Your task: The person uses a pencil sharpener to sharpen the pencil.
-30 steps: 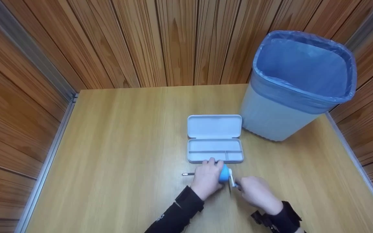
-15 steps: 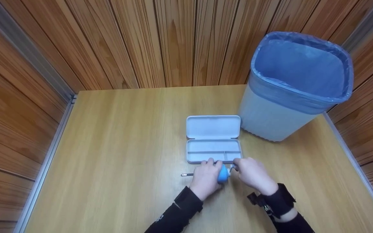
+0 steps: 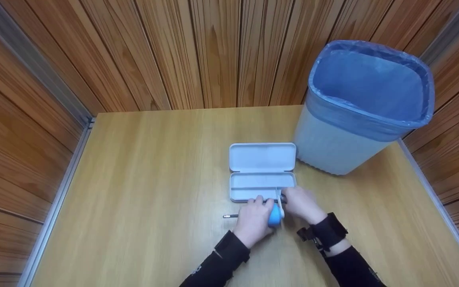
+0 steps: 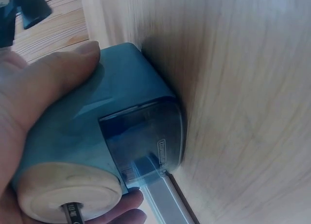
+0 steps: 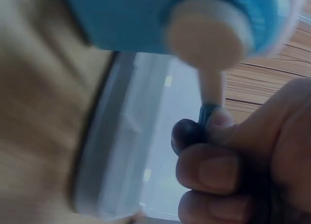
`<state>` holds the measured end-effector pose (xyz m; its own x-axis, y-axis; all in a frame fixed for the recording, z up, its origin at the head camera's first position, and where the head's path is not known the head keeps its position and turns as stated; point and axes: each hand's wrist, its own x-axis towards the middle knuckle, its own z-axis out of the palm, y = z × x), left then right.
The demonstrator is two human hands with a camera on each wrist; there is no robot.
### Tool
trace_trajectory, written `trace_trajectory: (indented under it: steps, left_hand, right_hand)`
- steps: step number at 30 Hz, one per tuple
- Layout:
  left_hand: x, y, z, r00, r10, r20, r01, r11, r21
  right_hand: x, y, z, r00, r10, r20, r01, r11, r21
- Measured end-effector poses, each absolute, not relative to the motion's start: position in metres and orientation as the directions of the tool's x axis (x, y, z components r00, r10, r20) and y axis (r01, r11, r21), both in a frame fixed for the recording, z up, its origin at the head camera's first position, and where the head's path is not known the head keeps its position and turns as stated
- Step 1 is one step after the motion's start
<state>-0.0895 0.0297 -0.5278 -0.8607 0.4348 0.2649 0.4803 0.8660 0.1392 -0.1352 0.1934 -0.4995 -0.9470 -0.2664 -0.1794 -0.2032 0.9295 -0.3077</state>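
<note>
My left hand (image 3: 252,221) holds a blue hand-crank pencil sharpener (image 3: 274,215) down on the table. A dark pencil (image 3: 230,216) sticks out to the left of it; the left wrist view has the pencil's end in the hole of the round pale front, beside a see-through shavings drawer (image 4: 146,141). With curled fingers and thumb, my right hand (image 3: 302,204) grips the dark knob (image 5: 187,135) of the white crank arm (image 5: 212,85). In the head view the crank points away from me, over the near edge of the pencil case.
A pale pencil case (image 3: 262,157) lies with its lid back just beyond the sharpener, its divided tray near my fingers. Behind it to the right stands a bin (image 3: 325,139) with a blue liner. Wooden walls (image 3: 221,56) border the table (image 3: 146,179).
My right hand has swung the crank from pointing towards me round to pointing away, moving up and slightly left. The left hand, sharpener and pencil stay in place.
</note>
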Motion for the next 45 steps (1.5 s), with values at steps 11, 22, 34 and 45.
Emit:
trace_trajectory:
  steps: [11, 22, 34, 45]
  left_hand:
    - [-0.088, 0.030, -0.527, -0.864, 0.427, 0.266, 0.475, 0.866, 0.154]
    - [-0.089, 0.031, -0.524, -0.881, 0.427, 0.204, 0.461, 0.871, 0.170]
    - [-0.090, 0.031, -0.523, -0.887, 0.425, 0.181, 0.453, 0.876, 0.164]
    - [-0.090, 0.031, -0.522, -0.891, 0.422, 0.169, 0.448, 0.877, 0.172]
  right_hand:
    - [-0.109, 0.191, -0.533, -0.944, -0.276, -0.179, -0.203, 0.917, -0.343]
    - [-0.076, 0.191, -0.531, -0.944, -0.288, -0.158, -0.232, 0.925, -0.300]
    - [-0.052, 0.194, -0.493, -0.940, -0.291, -0.179, -0.244, 0.939, -0.243]
    - [-0.068, 0.196, -0.458, -0.937, -0.293, -0.191, -0.234, 0.931, -0.280]
